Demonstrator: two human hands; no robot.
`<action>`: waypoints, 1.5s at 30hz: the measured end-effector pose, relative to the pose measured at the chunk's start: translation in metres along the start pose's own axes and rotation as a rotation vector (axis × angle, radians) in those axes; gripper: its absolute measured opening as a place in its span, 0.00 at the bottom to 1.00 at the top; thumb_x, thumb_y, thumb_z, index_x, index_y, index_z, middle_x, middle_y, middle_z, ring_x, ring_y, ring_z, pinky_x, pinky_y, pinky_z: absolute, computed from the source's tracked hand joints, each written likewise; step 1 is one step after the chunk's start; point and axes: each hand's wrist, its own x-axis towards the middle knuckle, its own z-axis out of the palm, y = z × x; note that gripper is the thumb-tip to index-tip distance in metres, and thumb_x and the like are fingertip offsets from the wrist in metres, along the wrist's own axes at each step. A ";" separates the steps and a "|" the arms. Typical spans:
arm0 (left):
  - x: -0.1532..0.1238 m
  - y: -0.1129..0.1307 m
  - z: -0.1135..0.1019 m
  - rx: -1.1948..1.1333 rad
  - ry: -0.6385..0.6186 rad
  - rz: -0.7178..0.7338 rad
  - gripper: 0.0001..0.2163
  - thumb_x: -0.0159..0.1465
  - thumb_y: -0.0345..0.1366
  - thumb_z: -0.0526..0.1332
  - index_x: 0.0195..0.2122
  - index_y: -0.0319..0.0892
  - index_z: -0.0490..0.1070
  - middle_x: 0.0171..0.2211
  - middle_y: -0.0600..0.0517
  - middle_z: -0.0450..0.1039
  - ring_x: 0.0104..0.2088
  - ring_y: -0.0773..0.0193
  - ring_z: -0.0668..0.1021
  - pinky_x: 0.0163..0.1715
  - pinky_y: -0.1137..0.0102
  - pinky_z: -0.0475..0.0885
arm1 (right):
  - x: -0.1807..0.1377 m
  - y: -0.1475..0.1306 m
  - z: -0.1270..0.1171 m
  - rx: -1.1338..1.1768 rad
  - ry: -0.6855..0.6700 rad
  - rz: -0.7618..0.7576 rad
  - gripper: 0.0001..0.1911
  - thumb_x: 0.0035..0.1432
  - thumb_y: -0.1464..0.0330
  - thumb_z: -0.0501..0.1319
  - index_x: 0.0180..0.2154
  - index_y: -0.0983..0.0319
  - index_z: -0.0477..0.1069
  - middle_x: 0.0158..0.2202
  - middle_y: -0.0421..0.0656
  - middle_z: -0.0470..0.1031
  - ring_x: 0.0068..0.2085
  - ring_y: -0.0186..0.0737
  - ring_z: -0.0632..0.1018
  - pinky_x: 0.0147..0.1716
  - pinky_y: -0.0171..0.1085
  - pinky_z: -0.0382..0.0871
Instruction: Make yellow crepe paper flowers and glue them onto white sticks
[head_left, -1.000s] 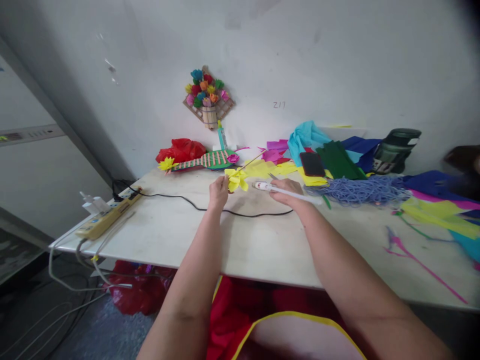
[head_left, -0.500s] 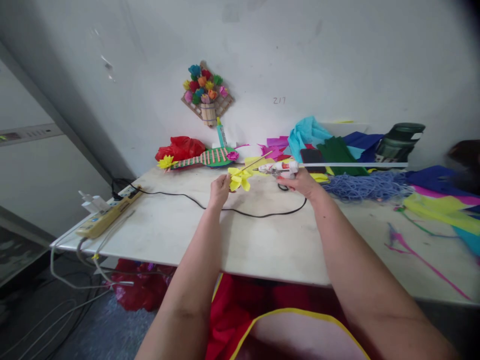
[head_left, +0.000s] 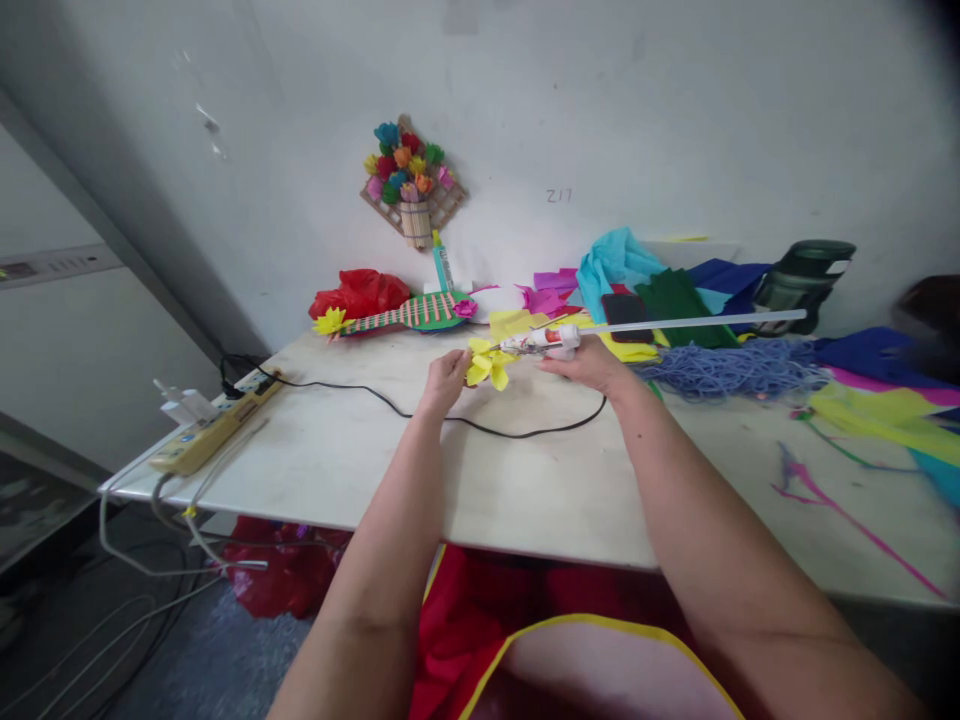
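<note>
Closed on a yellow paper flower (head_left: 487, 366), my left hand (head_left: 445, 380) holds it above the middle of the table. My right hand (head_left: 589, 365) grips a white hot glue gun (head_left: 541, 340), its nozzle pointing left and reaching the flower's petals. From the gun's back end a long pale glue stick (head_left: 697, 322) sticks out to the right. Whether the nozzle touches the flower I cannot tell. Behind the hands lies a green paper guitar-like craft (head_left: 435, 312) with pink strips, a pink flower and a yellow flower.
A black cord (head_left: 517, 434) loops across the table (head_left: 547, 490) from a power strip (head_left: 214, 425) at the left. Crepe paper (head_left: 615, 270), a phone (head_left: 628, 312), a heap of blue string (head_left: 735, 370) and a dark green bottle (head_left: 806, 285) stand at the back right.
My right hand has moved the glue gun left and slightly down, bringing its nozzle to the flower. My left hand has shifted slightly right with the flower.
</note>
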 end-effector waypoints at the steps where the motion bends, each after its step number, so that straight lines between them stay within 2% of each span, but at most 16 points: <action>1: 0.000 0.000 0.000 0.009 0.000 0.003 0.17 0.57 0.49 0.54 0.28 0.37 0.67 0.20 0.53 0.70 0.22 0.69 0.74 0.20 0.75 0.73 | 0.000 0.000 0.000 0.001 0.001 -0.005 0.18 0.39 0.64 0.64 0.34 0.66 0.74 0.34 0.45 0.76 0.36 0.44 0.75 0.35 0.38 0.69; 8: -0.001 0.000 -0.001 0.028 -0.010 0.011 0.17 0.58 0.48 0.53 0.30 0.37 0.69 0.21 0.52 0.70 0.21 0.70 0.73 0.21 0.74 0.72 | 0.000 0.003 0.003 -0.032 0.016 -0.051 0.19 0.41 0.64 0.64 0.37 0.64 0.74 0.38 0.45 0.76 0.40 0.44 0.75 0.40 0.39 0.68; 18: -0.002 0.002 0.001 0.032 -0.015 0.001 0.17 0.58 0.48 0.53 0.30 0.37 0.69 0.21 0.52 0.70 0.21 0.70 0.73 0.20 0.75 0.72 | 0.000 -0.001 0.006 -0.222 0.049 0.013 0.20 0.40 0.62 0.65 0.38 0.61 0.74 0.38 0.45 0.77 0.41 0.46 0.75 0.39 0.38 0.69; 30: 0.000 -0.002 0.000 0.055 -0.012 0.023 0.18 0.58 0.49 0.52 0.28 0.37 0.69 0.19 0.53 0.68 0.20 0.72 0.71 0.20 0.76 0.71 | 0.004 0.003 0.007 -0.379 0.016 0.029 0.23 0.42 0.56 0.62 0.40 0.60 0.74 0.41 0.45 0.76 0.42 0.47 0.75 0.40 0.41 0.68; 45: -0.001 0.000 0.000 0.050 -0.007 0.023 0.18 0.57 0.49 0.53 0.26 0.38 0.68 0.19 0.53 0.68 0.20 0.71 0.71 0.20 0.75 0.71 | 0.003 -0.003 0.006 -0.460 0.004 0.056 0.23 0.44 0.54 0.60 0.39 0.60 0.74 0.40 0.47 0.76 0.42 0.50 0.75 0.39 0.43 0.68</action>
